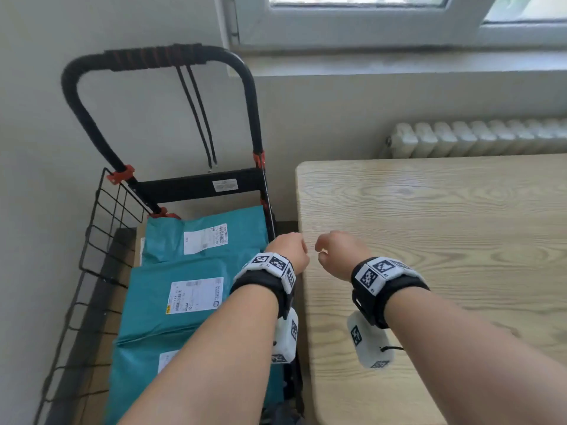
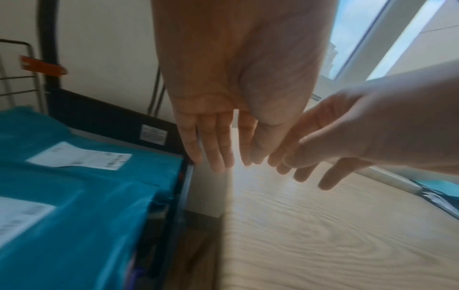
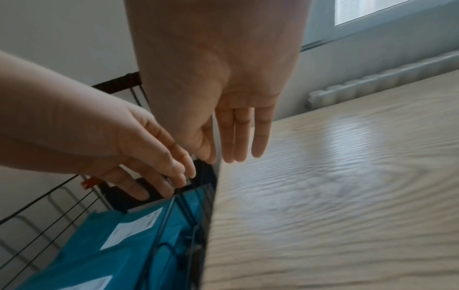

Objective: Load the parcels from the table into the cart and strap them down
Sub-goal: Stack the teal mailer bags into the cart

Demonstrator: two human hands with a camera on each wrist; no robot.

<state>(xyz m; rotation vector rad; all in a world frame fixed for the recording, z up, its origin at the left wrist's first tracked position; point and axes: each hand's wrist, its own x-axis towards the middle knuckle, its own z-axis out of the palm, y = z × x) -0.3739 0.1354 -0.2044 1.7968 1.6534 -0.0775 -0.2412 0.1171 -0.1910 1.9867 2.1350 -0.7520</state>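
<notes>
Three teal parcels with white labels lie in a row in the black cart (image 1: 196,187): the far parcel (image 1: 208,237), the middle parcel (image 1: 171,302) and the near parcel (image 1: 138,363), partly hidden by my left forearm. Two black strap cords (image 1: 199,118) with hooks hang loose from the cart handle (image 1: 153,56). My left hand (image 1: 288,253) hovers over the cart's right rim, beside the table's left edge. My right hand (image 1: 337,256) hovers just over the wooden table (image 1: 445,240). In the wrist views the left hand (image 2: 218,137) and the right hand (image 3: 236,127) both have straight, relaxed fingers and hold nothing.
A wire side panel (image 1: 104,228) stands on the cart's left. The wall is behind the cart, with a radiator (image 1: 475,139) and window sill beyond the table. A teal shape (image 2: 437,188) shows past the table's far edge in the left wrist view.
</notes>
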